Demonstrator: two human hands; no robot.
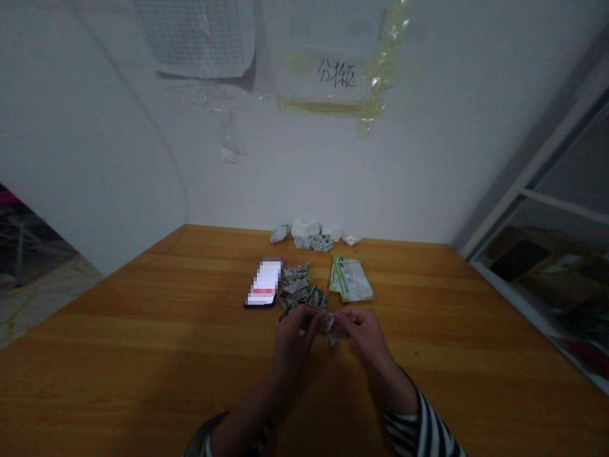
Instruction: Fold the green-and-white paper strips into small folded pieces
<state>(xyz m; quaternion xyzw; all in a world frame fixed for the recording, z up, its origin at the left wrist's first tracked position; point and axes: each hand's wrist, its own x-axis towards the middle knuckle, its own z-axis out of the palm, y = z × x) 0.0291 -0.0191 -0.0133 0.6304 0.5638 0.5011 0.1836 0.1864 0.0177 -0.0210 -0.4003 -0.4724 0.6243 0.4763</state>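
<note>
Between my fingertips is a small crumpled piece of printed packaging (327,322), held over the wooden table (200,374). My left hand (295,333) pinches its left side, and my right hand (360,330) pinches its right side. Just beyond my left hand lies a pile of small folded printed wrapper pieces (302,289), partly hidden by that hand. Past my right hand, flat green-and-white printed packets (352,279) overlap each other. Under the held piece a bit of similar material shows, and its shape is hard to make out.
A phone with a lit screen (264,282) lies left of the pile. Crumpled white tissues (307,228) and more wrapper pieces (314,242) sit against the white wall (304,171). A shelf unit (533,254) stands beyond the table's right edge.
</note>
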